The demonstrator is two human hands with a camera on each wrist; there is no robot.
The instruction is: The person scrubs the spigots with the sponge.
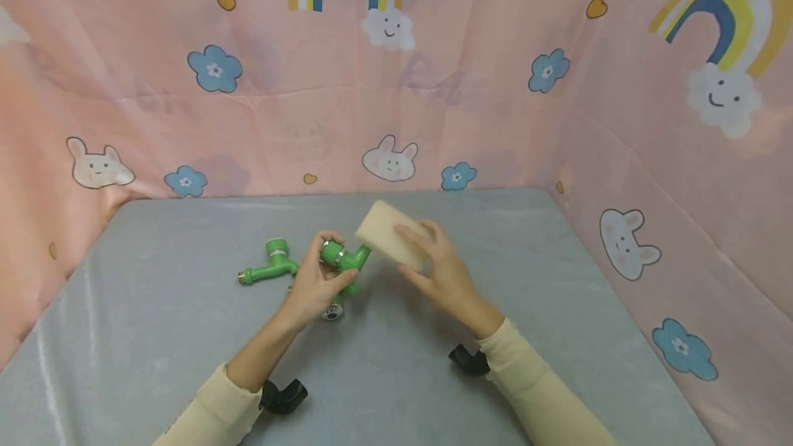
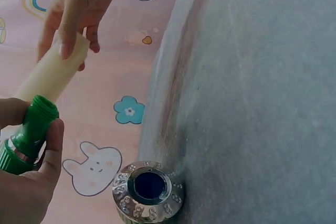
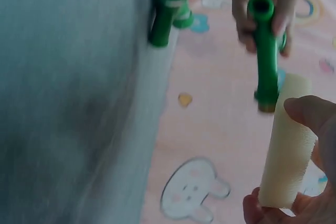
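My left hand (image 1: 312, 291) grips a green tap (image 1: 352, 259) over the table, fingers and thumb around its body. The open green mouth of this tap (image 2: 43, 107) shows in the left wrist view, and its brass-coloured end (image 3: 266, 107) in the right wrist view. My right hand (image 1: 447, 277) holds a cream, block-shaped sponge (image 1: 387, 231) between thumb and fingers. One end of the sponge is right by the held tap; I cannot tell whether they touch.
A second green tap (image 1: 272, 269) lies on the grey cloth-covered table (image 1: 396, 384) left of my left hand. Another tap with a silvery collar (image 2: 148, 187) is below that hand, partly hidden. Pink patterned curtains (image 1: 483, 122) stand behind and beside the table.
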